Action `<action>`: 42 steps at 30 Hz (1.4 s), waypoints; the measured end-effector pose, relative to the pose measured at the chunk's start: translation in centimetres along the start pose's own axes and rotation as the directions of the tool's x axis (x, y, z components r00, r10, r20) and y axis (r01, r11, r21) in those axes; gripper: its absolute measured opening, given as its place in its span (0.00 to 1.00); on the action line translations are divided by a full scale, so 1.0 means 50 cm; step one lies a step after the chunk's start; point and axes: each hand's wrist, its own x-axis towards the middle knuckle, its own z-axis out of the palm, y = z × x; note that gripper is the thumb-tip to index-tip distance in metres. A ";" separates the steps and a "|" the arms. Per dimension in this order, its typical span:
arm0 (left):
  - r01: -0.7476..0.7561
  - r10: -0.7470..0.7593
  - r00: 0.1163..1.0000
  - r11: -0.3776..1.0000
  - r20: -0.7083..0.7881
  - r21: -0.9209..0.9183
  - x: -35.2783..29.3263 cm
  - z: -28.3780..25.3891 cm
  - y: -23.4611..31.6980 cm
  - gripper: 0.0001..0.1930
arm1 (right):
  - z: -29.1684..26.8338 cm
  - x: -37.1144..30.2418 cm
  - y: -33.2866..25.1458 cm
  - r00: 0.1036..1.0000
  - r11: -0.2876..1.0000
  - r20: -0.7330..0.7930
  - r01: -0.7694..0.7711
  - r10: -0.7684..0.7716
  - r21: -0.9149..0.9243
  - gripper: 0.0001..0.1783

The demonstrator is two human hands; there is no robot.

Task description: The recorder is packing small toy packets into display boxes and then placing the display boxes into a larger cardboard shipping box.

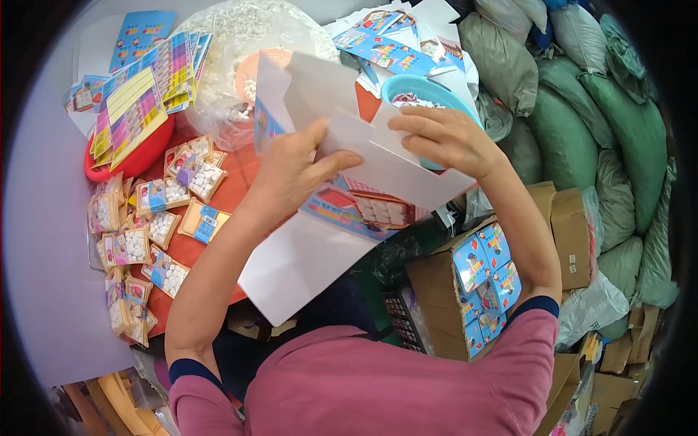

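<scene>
A partly unfolded cardboard box (378, 171), white inside with a blue picture print outside, is held up over the table in front of me. My left hand (297, 171) is closed on its near left side, thumb lying over a white panel. On the right, fingers of my right hand (451, 138) pinch an upper white flap. One long white panel (302, 265) hangs down toward my lap. To the left of my left arm, several small tray packs (129, 247) of white pieces with printed labels are heaped on the red table surface (236, 171).
A red basin (161, 149) holds yellow and purple printed sheets (134, 109). Behind stand a clear bag of white pieces (233, 25), a turquoise bowl (396, 86) and flat blue cartons (385, 51). Rightward are an open carton (436, 298) of blue boxes and stacked green sacks (567, 123).
</scene>
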 end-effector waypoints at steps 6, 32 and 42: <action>0.100 -0.116 0.968 0.992 -0.224 -0.083 -0.102 0.034 -0.022 0.11 | 0.068 -0.144 0.037 0.908 0.908 -0.025 -0.417 0.418 0.035 0.11; 0.229 -0.049 0.886 0.911 -0.461 0.343 -0.205 0.078 -0.017 0.26 | 0.044 0.014 -0.251 0.606 0.605 -0.077 -0.795 0.792 -0.027 0.19; -0.147 0.374 0.920 0.609 -0.119 0.779 -0.214 0.104 -0.067 0.32 | 0.079 -0.049 -0.290 0.692 0.690 -0.148 -0.720 0.706 -0.078 0.24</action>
